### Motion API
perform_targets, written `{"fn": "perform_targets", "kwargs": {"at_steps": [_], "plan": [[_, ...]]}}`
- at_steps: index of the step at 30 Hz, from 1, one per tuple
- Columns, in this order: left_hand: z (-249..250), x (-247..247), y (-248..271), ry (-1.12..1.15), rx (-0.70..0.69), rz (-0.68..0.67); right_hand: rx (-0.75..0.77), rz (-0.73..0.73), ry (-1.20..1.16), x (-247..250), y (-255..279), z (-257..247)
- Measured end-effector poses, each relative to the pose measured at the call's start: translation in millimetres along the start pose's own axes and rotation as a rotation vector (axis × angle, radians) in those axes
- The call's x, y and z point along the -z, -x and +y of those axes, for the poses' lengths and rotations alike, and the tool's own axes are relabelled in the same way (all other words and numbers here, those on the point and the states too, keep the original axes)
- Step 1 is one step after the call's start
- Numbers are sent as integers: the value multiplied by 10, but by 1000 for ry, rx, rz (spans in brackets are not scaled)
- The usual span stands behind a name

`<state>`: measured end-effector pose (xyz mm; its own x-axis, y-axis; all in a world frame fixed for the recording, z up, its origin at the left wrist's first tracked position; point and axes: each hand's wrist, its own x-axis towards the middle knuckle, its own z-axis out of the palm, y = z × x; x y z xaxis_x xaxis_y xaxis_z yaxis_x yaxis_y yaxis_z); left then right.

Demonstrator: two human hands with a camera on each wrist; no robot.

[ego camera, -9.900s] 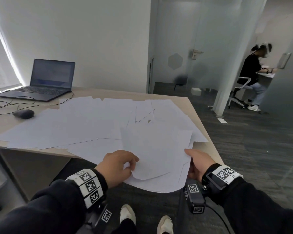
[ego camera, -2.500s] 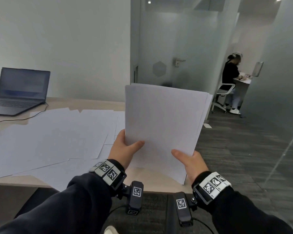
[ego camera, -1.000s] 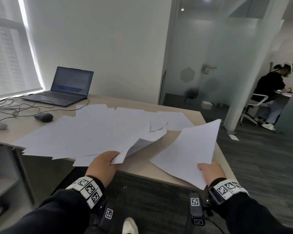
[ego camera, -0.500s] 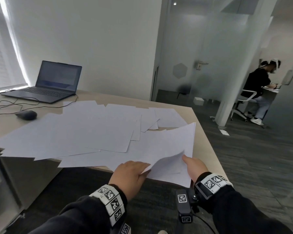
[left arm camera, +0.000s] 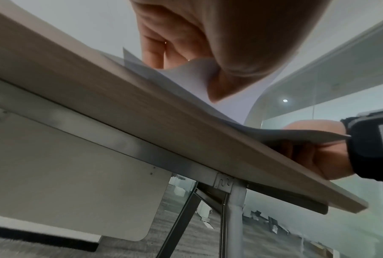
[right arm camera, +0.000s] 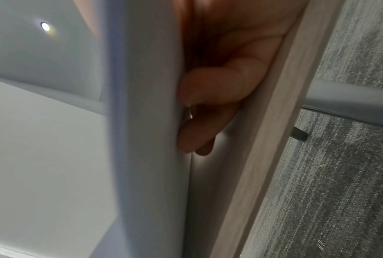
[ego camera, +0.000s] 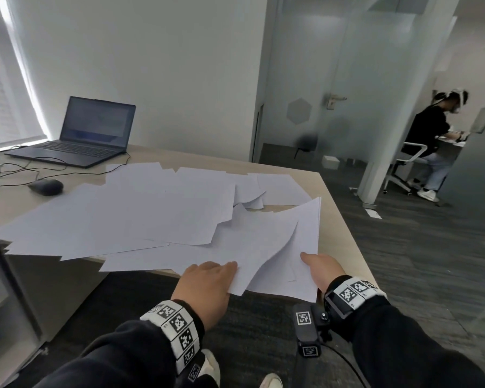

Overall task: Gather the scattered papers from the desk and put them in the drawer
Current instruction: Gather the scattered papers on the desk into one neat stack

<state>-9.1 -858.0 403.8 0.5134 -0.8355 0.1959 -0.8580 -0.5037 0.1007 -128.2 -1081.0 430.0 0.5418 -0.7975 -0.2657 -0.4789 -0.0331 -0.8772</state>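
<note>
Several white papers point(ego camera: 151, 214) lie scattered and overlapping across the light wooden desk point(ego camera: 339, 219). At the desk's near right corner my right hand point(ego camera: 319, 271) grips a gathered stack of sheets point(ego camera: 300, 242), thumb on top. In the right wrist view its fingers point(right arm camera: 208, 87) curl under the stack point(right arm camera: 146, 122). Just to the left, my left hand point(ego camera: 207, 284) pinches the near corner of a loose sheet point(ego camera: 247, 247) that overlaps the stack. In the left wrist view the thumb point(left arm camera: 225, 83) presses the sheet point(left arm camera: 186, 78) against the fingers above the desk edge point(left arm camera: 142, 113).
An open laptop point(ego camera: 90, 133), a dark mouse point(ego camera: 46, 187) and loose cables point(ego camera: 6, 169) sit at the desk's far left. A grey cabinet point(ego camera: 0, 289) stands under the left side. A person sits on a chair point(ego camera: 429, 135) behind the glass partition, far right.
In the last second my right hand lowered the stack onto the desk's near right corner. My left hand moved right and took a loose sheet's corner beside it.
</note>
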Motion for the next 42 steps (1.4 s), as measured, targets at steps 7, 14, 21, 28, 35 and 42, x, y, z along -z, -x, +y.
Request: {"fn": "perform_targets", "kwargs": {"at_steps": [7,14,21,28,35,42], "plan": [[211,300,-97,-139,92,-33,23,-6,17,1,15,-20],[456,263,-162,43,-44,-31,33,-14,19,21,16,13],[-90,44,-25,-52,-34,-138,26,-24,18,35,-7,14],[-426,126,35,141,18,61,18,-24,27,34,-9,23],[-272,8,104,246,-134,162,4,-13,-48,47,27,20],[-120,-182,-3,170,-223,160,-1,-83,-204,23,0,63]]}}
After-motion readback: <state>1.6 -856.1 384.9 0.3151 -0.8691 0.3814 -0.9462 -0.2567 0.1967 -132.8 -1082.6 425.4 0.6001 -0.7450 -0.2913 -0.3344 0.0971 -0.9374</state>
